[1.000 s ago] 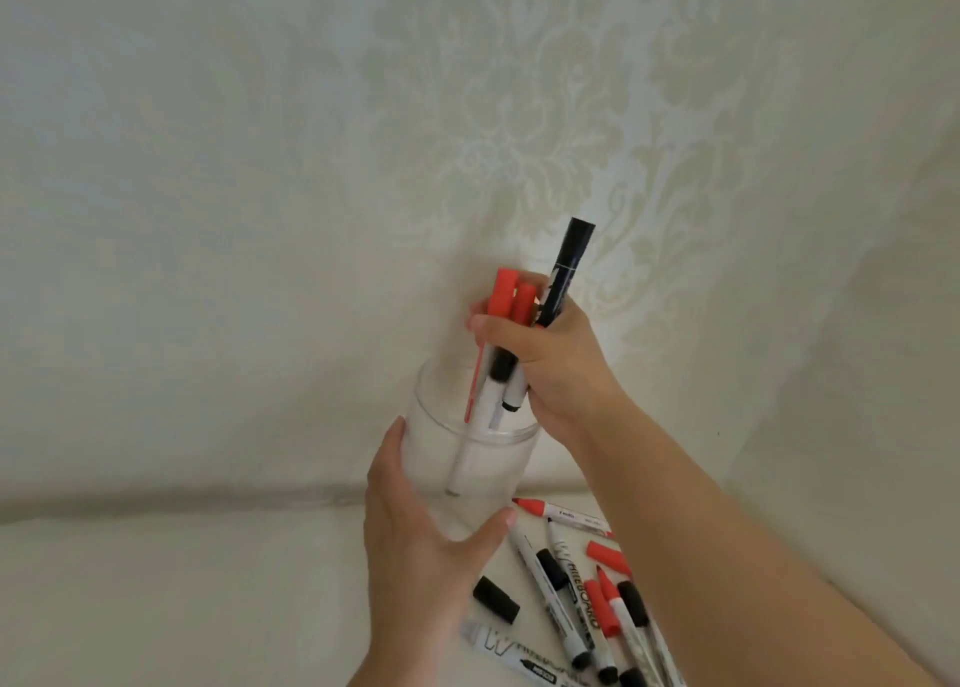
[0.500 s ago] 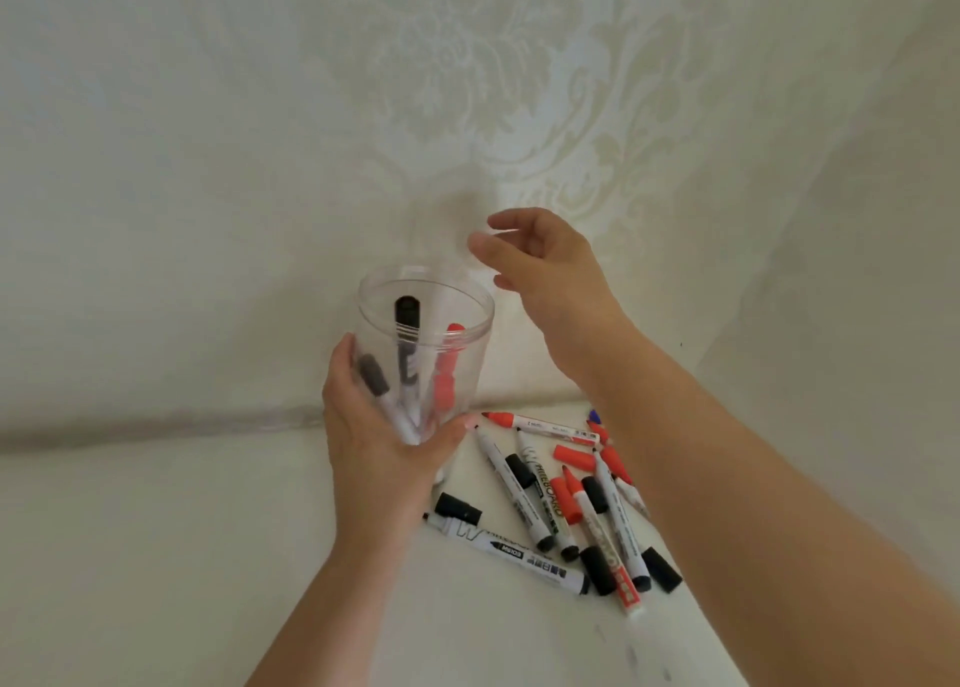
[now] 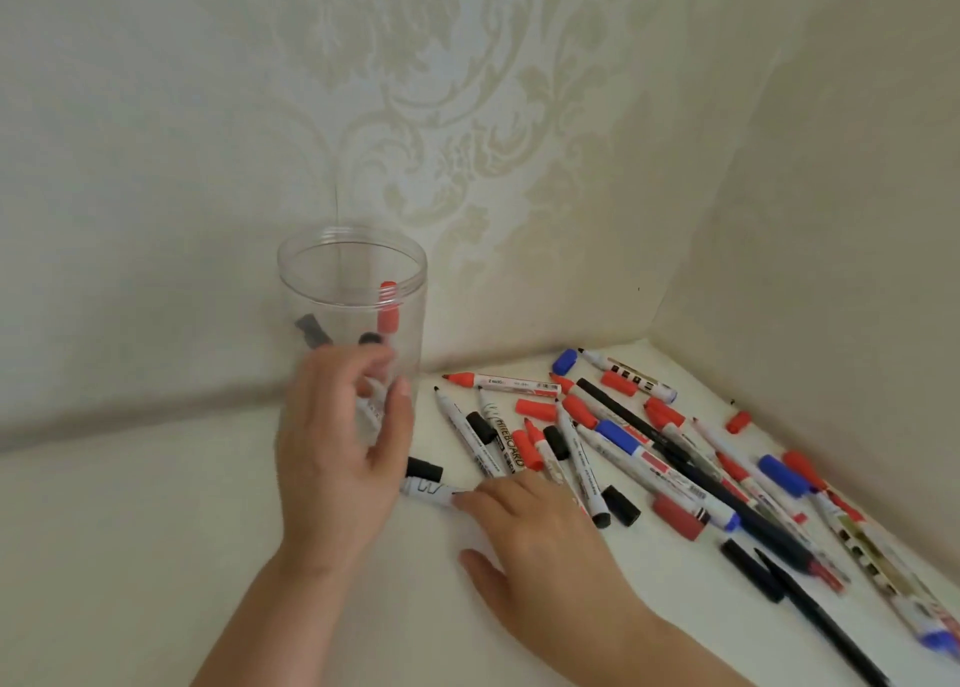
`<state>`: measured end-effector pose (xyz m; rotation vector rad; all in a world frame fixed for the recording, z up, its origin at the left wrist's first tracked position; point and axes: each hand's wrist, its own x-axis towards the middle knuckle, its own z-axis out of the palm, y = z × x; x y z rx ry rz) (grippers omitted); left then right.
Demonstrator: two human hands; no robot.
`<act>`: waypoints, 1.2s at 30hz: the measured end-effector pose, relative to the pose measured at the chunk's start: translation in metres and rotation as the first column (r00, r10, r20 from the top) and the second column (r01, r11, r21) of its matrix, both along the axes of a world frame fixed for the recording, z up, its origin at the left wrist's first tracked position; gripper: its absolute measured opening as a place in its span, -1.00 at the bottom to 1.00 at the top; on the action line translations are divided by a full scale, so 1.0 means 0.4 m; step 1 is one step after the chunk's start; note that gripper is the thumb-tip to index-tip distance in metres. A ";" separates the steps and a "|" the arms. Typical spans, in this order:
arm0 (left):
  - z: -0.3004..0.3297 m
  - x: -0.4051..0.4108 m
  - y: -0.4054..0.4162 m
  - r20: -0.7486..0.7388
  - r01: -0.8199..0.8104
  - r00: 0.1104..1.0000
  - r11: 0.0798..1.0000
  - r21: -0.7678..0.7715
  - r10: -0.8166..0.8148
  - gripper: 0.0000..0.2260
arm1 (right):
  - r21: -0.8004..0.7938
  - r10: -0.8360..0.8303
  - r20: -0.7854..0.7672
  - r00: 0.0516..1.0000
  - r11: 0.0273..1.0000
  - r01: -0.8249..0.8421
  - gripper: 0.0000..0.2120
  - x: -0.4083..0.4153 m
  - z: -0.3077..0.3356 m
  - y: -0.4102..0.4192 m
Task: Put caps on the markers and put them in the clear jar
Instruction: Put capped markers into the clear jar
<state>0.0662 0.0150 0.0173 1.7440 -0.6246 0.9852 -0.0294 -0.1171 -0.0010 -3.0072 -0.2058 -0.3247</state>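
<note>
Since the earlier frames, my right hand point(image 3: 545, 536) has let three capped markers drop into the clear jar point(image 3: 353, 317) and come down to the white surface point(image 3: 130, 530). It lies open and empty, fingertips touching a whiteboard marker point(image 3: 434, 494) just right of the jar's base. My left hand point(image 3: 337, 442) loosely cups the jar's front wall. Many markers and loose caps remain right of the jar, so the task is far from done.

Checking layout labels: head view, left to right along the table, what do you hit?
Jar → left hand → loose black cap → right hand → marker pile → lone red cap by the right wall.
</note>
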 end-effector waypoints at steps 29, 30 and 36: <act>-0.031 -0.075 -0.090 -0.607 0.664 0.654 0.727 0.176 -0.450 -0.52 | 0.470 -0.193 -0.047 0.980 0.862 0.192 -0.77 -0.166 0.091 -0.251; -0.033 -0.078 -0.096 -0.606 0.672 0.654 0.716 0.190 -0.454 -0.53 | 0.479 -0.167 -0.064 0.984 0.860 0.177 -0.77 -0.168 0.095 -0.257; -0.032 -0.081 -0.100 -0.601 0.691 0.598 0.721 0.051 -0.530 -0.65 | 0.430 -0.169 0.005 0.986 0.890 0.151 -0.86 -0.175 0.084 -0.275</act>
